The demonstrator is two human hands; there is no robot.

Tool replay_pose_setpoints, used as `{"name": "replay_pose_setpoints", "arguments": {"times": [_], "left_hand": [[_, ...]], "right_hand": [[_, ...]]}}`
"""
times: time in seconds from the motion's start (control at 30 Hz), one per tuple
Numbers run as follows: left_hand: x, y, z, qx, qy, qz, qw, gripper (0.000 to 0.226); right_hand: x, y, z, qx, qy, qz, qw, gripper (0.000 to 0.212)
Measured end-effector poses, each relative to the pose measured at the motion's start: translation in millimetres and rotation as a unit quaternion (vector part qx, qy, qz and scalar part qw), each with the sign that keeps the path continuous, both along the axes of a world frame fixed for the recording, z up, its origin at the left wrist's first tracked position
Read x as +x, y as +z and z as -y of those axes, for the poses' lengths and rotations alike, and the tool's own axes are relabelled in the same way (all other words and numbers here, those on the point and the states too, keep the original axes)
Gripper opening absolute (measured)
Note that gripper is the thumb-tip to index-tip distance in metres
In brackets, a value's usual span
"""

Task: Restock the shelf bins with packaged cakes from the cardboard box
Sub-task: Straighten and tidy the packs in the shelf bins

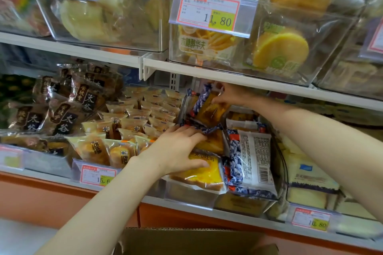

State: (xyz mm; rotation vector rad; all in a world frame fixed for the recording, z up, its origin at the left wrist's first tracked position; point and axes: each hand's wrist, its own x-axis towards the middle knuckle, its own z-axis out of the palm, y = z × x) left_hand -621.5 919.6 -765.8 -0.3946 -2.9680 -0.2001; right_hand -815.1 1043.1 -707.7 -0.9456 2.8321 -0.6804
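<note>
Both my hands reach into a clear shelf bin (186, 194) on the lower shelf. My right hand (230, 94) pinches the top of a packaged cake (209, 109) in a blue-patterned wrapper, held tilted near the back of the bin. My left hand (178, 149) lies with spread fingers over the yellow toast cake packs (199, 174) at the bin's front. One pack (252, 161) stands on edge with its barcode side showing. The cardboard box (186, 241) sits open below, at the bottom edge of the view.
Left of the bin are small yellow cake packs (132, 126) and dark-labelled packs (62, 114). White cake packs (310, 176) fill the bin to the right. The upper shelf edge (228, 77) hangs just above my right hand, with clear bins and a price tag (213, 11).
</note>
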Motion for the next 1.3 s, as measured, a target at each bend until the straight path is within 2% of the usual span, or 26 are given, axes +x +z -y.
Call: {"name": "replay_pose_setpoints", "arguments": {"times": [0.07, 0.1, 0.17, 0.27, 0.37, 0.43, 0.5, 0.6, 0.7, 0.77, 0.83, 0.93, 1.07, 1.2, 1.3], "left_hand": [[2.0, 7.0, 3.7, 0.018, 0.013, -0.023, 0.999, 0.062], [1.9, 10.6, 5.8, 0.036, 0.023, -0.033, 0.999, 0.060], [-5.5, 16.8, 11.9, 0.075, 0.053, -0.061, 0.994, 0.057], [-32.2, 24.5, 20.1, 0.098, 0.108, -0.057, 0.988, 0.064], [-59.7, 28.1, 30.0, 0.102, 0.136, -0.019, 0.985, 0.079], [-75.6, 22.6, 40.4, 0.117, 0.141, 0.001, 0.983, 0.086], [-86.9, 12.9, 48.1, 0.131, 0.136, 0.019, 0.982, 0.089], [-95.1, 2.7, 53.5, 0.130, 0.120, 0.022, 0.984, 0.086], [-96.7, 0.2, 55.1, 0.081, 0.115, 0.027, 0.990, 0.080], [-94.0, 1.4, 51.0, 0.032, 0.114, 0.014, 0.993, 0.074], [-88.4, 3.8, 44.4, -0.002, 0.096, -0.010, 0.995, 0.064], [-79.6, 5.7, 34.4, -0.054, 0.050, 0.030, 0.997, 0.056], [-75.8, 9.8, 26.1, -0.078, 0.036, 0.126, 0.988, 0.070], [-81.6, 7.1, 23.9, -0.095, 0.031, 0.136, 0.986, 0.076], [-87.0, -2.7, 26.7, -0.091, 0.020, 0.090, 0.992, 0.077]], "right_hand": [[-7.5, 1.6, -8.2, -0.063, -0.019, 0.121, 0.990, 0.048], [-15.0, 0.1, -14.3, -0.103, -0.023, 0.152, 0.983, 0.042], [-29.0, -5.7, -25.2, -0.165, -0.043, 0.143, 0.975, 0.028], [-14.7, -12.9, -29.0, -0.187, -0.091, 0.129, 0.969, 0.036], [-2.4, -30.5, -21.7, -0.248, -0.051, 0.109, 0.961, 0.032], [-3.9, -41.2, -17.4, -0.259, -0.030, 0.083, 0.962, 0.029], [-9.6, -46.1, -16.7, -0.261, -0.024, 0.064, 0.963, 0.035], [-20.4, -48.2, -18.5, -0.215, -0.012, 0.001, 0.977, 0.041], [-25.8, -45.9, -27.5, -0.056, 0.014, -0.118, 0.991, 0.031], [-25.4, -45.1, -32.1, 0.062, 0.019, -0.190, 0.980, 0.034], [-24.9, -47.1, -33.6, 0.121, 0.025, -0.232, 0.965, 0.045], [-22.1, -47.7, -36.3, 0.103, 0.013, -0.233, 0.967, 0.049], [-10.3, -36.5, -39.0, 0.029, 0.021, -0.239, 0.970, 0.039], [14.1, -22.7, -48.7, -0.022, 0.078, -0.195, 0.978, 0.027], [48.7, -20.8, -63.6, 0.054, 0.136, -0.182, 0.972, 0.034]]}}
